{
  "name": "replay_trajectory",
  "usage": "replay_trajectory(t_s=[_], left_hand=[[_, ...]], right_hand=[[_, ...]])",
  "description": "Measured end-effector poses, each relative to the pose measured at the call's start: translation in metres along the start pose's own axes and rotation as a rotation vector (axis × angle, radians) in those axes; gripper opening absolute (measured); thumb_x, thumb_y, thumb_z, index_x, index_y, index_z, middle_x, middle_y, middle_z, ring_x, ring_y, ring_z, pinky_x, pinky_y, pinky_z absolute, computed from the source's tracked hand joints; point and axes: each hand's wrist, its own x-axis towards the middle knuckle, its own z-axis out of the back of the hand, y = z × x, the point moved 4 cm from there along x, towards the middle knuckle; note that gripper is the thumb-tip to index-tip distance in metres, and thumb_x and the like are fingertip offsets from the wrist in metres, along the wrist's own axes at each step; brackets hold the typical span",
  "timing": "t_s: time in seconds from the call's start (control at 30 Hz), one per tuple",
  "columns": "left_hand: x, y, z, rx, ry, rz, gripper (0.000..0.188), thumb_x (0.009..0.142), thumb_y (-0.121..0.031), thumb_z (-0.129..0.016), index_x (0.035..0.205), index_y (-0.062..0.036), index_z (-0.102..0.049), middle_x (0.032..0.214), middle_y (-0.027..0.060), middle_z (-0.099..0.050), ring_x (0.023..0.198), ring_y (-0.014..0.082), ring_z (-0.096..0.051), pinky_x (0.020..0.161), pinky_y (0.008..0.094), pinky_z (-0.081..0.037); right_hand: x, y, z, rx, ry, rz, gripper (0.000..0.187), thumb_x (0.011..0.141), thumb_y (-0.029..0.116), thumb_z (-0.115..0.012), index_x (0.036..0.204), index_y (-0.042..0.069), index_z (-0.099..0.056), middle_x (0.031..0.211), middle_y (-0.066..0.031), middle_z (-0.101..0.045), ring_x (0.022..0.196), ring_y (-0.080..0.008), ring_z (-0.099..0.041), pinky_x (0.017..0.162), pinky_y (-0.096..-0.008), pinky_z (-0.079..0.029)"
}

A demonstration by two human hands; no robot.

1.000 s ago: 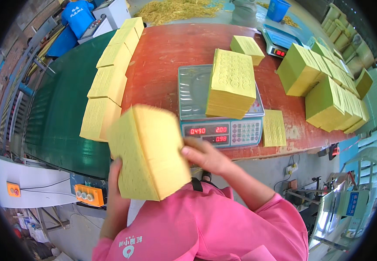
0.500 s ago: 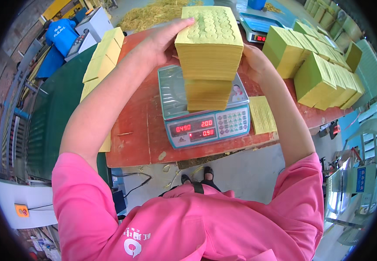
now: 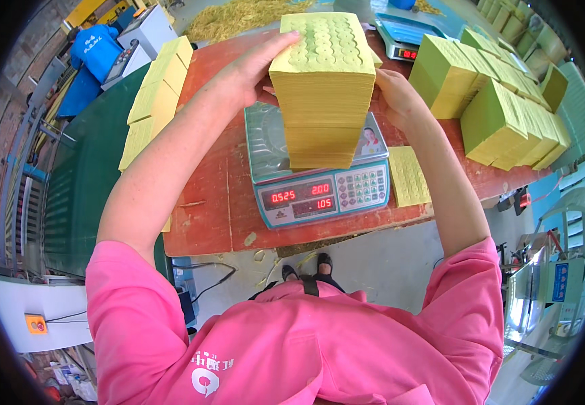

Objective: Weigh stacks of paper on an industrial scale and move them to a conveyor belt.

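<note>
A tall stack of yellow embossed paper sheets (image 3: 323,101) stands upright on a digital weighing scale (image 3: 326,199) in front of me. My left hand (image 3: 258,67) grips the stack's upper left side, its thumb on the top edge and its fingers partly hidden behind. Against the upper right side, my right hand (image 3: 398,94) holds the stack with its fingers curled round the back. The pale scale has red lit digits and a keypad on its front. A loose yellow sheet or thin pile (image 3: 408,177) lies just right of the scale.
Yellow paper blocks stand in rows on the red table (image 3: 221,202) at right (image 3: 495,125) and along the left edge (image 3: 157,101). A second scale (image 3: 400,40) sits behind. Beyond the green surface (image 3: 90,175), a person in blue (image 3: 96,50) bends near a machine.
The upper part of the stack has come down onto the lower part, closing the visible step between them. The scale's lit digits have changed. Both hands stay on the sides.
</note>
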Motion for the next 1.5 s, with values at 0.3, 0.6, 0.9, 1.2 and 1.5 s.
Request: replay_trajectory(t_s=[0.3, 0.6, 0.9, 1.2, 1.5], left_hand=[[-0.008, 0.002, -0.005, 0.089, -0.029, -0.007, 0.071, 0.085, -0.061, -0.063, 0.138, -0.0148, -0.052, 0.134, 0.0070, -0.056, 0.121, 0.0190, -0.053, 0.095, 0.0399, -0.045], [-0.003, 0.050, 0.021, -0.049, -0.264, -0.236, 0.071, 0.095, -0.063, -0.045, 0.146, -0.0133, -0.044, 0.145, 0.0073, -0.048, 0.130, 0.0210, -0.045, 0.105, 0.0400, -0.037], [0.018, 0.099, -0.025, -0.504, -0.120, -0.397, 0.065, 0.101, -0.056, -0.043, 0.145, -0.0085, -0.040, 0.135, 0.0042, -0.051, 0.121, 0.0160, -0.050, 0.101, 0.0316, -0.043], [-0.028, 0.142, 0.044, -0.419, -0.605, -0.320, 0.060, 0.101, -0.047, -0.044, 0.149, -0.0122, -0.035, 0.155, 0.0078, -0.034, 0.142, 0.0251, -0.032, 0.111, 0.0438, -0.032], [-0.212, 0.296, 0.076, -0.375, -0.779, -0.069, 0.036, 0.098, -0.031, -0.054, 0.117, -0.0018, -0.060, 0.112, 0.0146, -0.066, 0.104, 0.0240, -0.064, 0.090, 0.0360, -0.051]], right_hand=[[-0.008, -0.003, 0.001, -0.090, 0.056, 0.087, 0.036, 0.100, 0.033, -0.052, 0.108, 0.002, -0.068, 0.094, -0.0053, -0.068, 0.076, -0.0135, -0.064, 0.069, -0.0270, -0.051], [-0.003, -0.018, -0.002, -0.275, -0.089, 0.222, 0.050, 0.100, 0.042, -0.048, 0.130, 0.003, -0.059, 0.116, -0.0068, -0.064, 0.100, -0.0169, -0.060, 0.086, -0.0311, -0.047], [0.017, -0.063, -0.037, 0.405, -0.224, 0.053, 0.047, 0.097, 0.039, -0.055, 0.128, 0.002, -0.057, 0.113, -0.0104, -0.065, 0.099, -0.0179, -0.064, 0.079, -0.0348, -0.054], [-0.026, -0.079, 0.020, 0.260, -0.198, 0.292, 0.050, 0.102, 0.037, -0.048, 0.137, 0.002, -0.050, 0.128, -0.0131, -0.060, 0.112, -0.0237, -0.060, 0.093, -0.0366, -0.046], [-0.251, -0.226, 0.042, 0.426, -0.378, -0.082, 0.030, 0.100, 0.016, -0.044, 0.116, -0.004, -0.060, 0.095, -0.0122, -0.068, 0.084, -0.0223, -0.067, 0.078, -0.0342, -0.053]])
